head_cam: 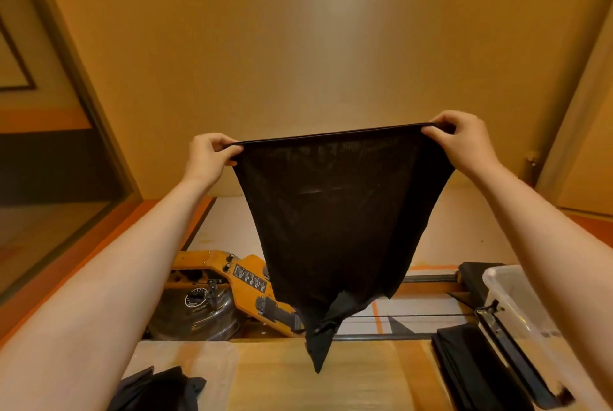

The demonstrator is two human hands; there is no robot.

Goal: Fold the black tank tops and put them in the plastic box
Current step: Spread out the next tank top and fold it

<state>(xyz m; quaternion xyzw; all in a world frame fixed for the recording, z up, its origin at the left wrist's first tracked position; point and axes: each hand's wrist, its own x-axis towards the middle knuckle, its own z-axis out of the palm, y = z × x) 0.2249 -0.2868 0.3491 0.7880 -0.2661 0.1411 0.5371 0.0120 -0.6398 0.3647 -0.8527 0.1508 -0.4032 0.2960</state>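
Pinching edge of top (331, 228) taut btwn L hand (210, 153) & R hand (459, 138), fingers curled on cloth. Hangs straight down below fingers, long axis vertical; box (510, 297) below-right, nearer R hand.

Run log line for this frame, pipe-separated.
left hand: pinches tank top edge | right hand: pinches opposite end | tank top: held up, stretched, not folded | plastic box: at right, not touched
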